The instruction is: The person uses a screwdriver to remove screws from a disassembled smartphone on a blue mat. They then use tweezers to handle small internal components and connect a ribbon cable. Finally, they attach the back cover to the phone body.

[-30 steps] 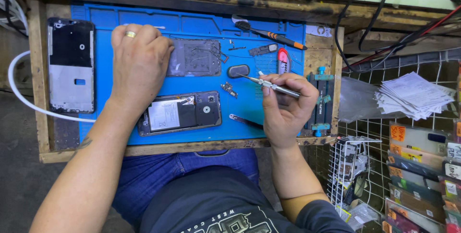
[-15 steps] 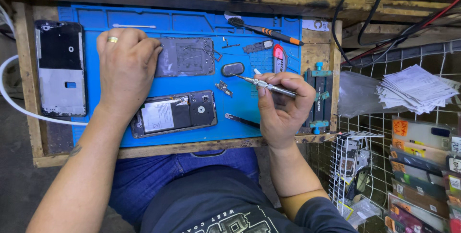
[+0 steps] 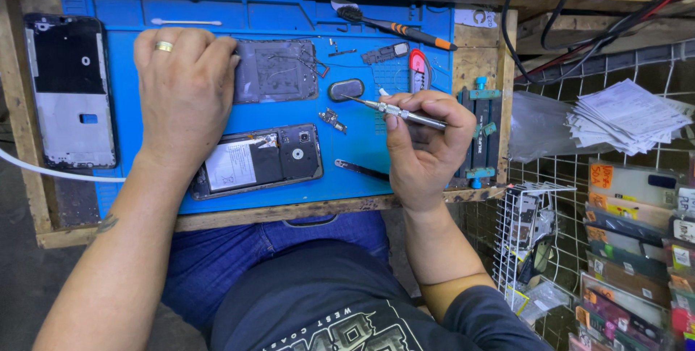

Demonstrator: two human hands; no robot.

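The right hand (image 3: 427, 145) grasping the metal screwdriver (image 3: 402, 113) has lifted toward 2 o'clock of the opened phone (image 3: 257, 163); the left hand (image 3: 184, 94) still presses flat, unclenched, at 11 o'clock.

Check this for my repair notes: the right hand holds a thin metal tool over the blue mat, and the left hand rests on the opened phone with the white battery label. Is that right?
Not quite. The head view shows the left hand resting on the grey back panel higher up the blue mat, not on the opened phone, which lies beside the wrist. The right hand does hold the thin metal tool.
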